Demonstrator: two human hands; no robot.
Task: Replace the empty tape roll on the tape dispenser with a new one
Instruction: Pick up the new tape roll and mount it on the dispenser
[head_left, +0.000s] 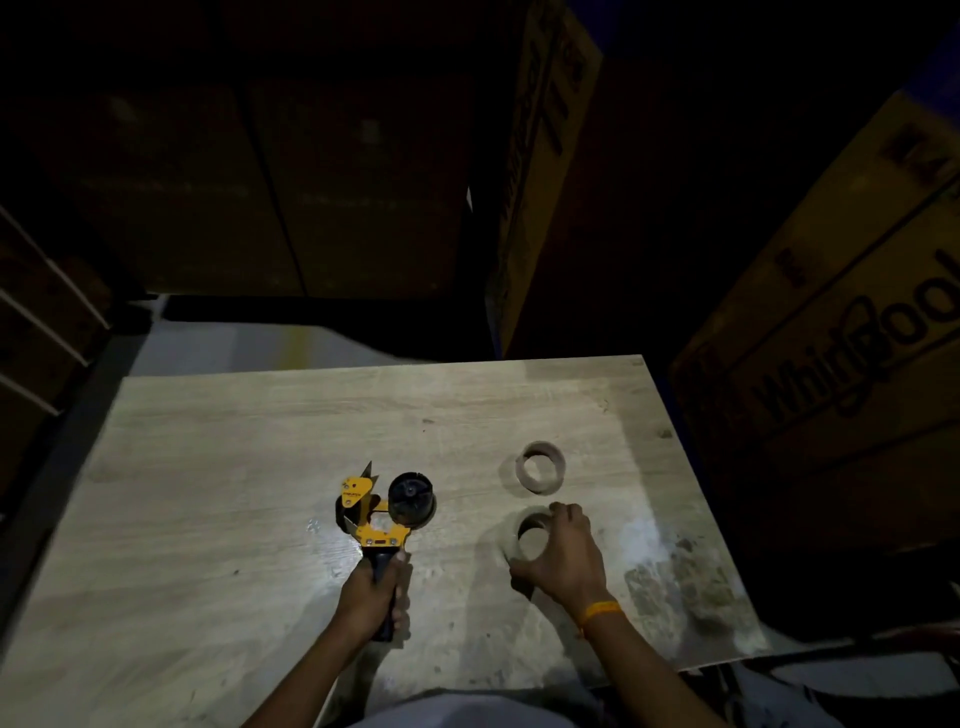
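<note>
Left hand (371, 592) is clenched on the tape dispenser (382, 512) handle at worktop (208, 467) centre; its black hub (410, 499) looks bare. Right hand (563, 553) grasps the near roll (524, 540), at 3 o'clock of the dispenser. A second roll (540, 466) sits just beyond, at 12 o'clock of the first. Risks: which roll is the new one is unclear in this dim light, so the empty one could get loaded; the blade (370, 469) could nick fingers. Plenty of open room to the left; boxes (831, 338) crowd the right edge.
</note>
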